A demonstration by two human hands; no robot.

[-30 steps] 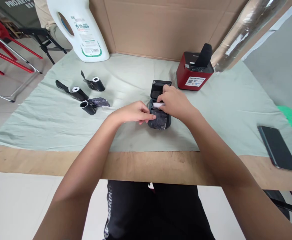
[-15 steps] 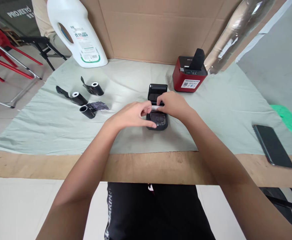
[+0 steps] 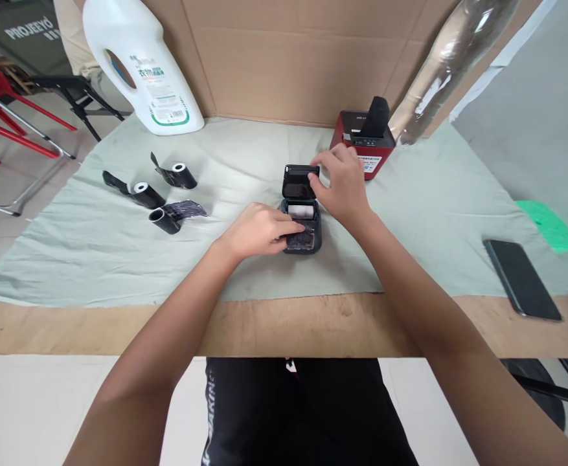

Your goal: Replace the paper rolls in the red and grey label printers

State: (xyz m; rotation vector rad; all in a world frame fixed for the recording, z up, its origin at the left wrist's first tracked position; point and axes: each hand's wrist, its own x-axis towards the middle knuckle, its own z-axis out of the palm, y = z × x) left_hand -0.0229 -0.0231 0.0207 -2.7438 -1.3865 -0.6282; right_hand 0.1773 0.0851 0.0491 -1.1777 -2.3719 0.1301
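Observation:
A small black portable printer [image 3: 317,234] sits on the cloth with its lid [image 3: 299,189] raised. Inside lies a white-cored roll [image 3: 301,211], and a strip of shiny black film [image 3: 300,241] runs from it over the printer's front. My left hand [image 3: 259,230] holds the printer from the left, its index finger stretched across the film and the other fingers bent. My right hand [image 3: 342,184] pinches the upper right edge of the lid between thumb and fingers; the fingertips are partly hidden.
Several black film rolls [image 3: 148,194] with loose tails lie at left. A white detergent bottle [image 3: 142,71] and a dark red box-shaped device [image 3: 361,133] with a black strip stand behind. At right are a phone [image 3: 521,278] and a green piece [image 3: 548,225]. A cardboard panel [image 3: 293,65] backs the table.
My right hand has left the roll and moved up to the lid's edge. My left hand has turned from an open thumb-and-finger spread to pressing on the film. The view shifted slightly.

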